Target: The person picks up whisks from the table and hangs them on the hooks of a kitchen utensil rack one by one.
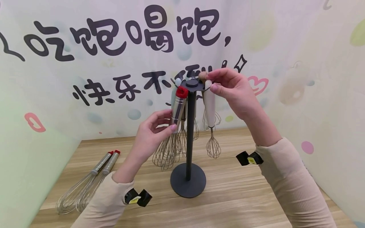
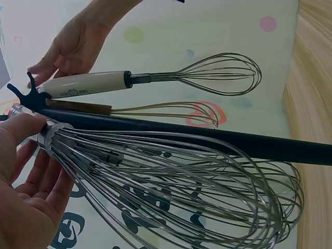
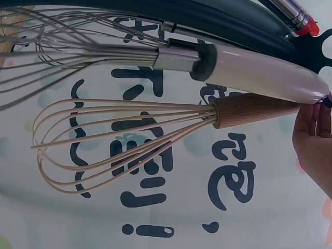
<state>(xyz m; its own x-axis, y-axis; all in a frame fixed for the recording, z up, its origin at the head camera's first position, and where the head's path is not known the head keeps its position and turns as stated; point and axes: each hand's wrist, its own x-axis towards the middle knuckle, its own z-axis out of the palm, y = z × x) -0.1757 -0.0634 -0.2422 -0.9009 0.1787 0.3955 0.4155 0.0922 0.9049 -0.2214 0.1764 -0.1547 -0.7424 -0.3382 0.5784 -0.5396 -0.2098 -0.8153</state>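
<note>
My left hand (image 1: 148, 134) grips the silver handle of a red-ended whisk (image 1: 178, 106), its wire balloon (image 2: 171, 171) hanging down in front of the black stand's pole (image 1: 190, 136). At the stand's top, my right hand (image 1: 235, 90) has thumb and fingertips pinched about the upper end of a white-handled whisk (image 1: 210, 107), close to the hook. Right behind hangs a whisk with a wooden handle (image 3: 254, 110); its end overlaps my right fingertips in the head view. A pale blue-handled whisk (image 1: 174, 95) is partly hidden behind the silver one.
Two more silver whisks with red ends (image 1: 102, 167) lie side by side on the wooden tabletop (image 1: 233, 193) at the left. The stand's round black base (image 1: 188, 186) rests on the table. A printed wall covering (image 1: 308, 63) stands behind and along both sides.
</note>
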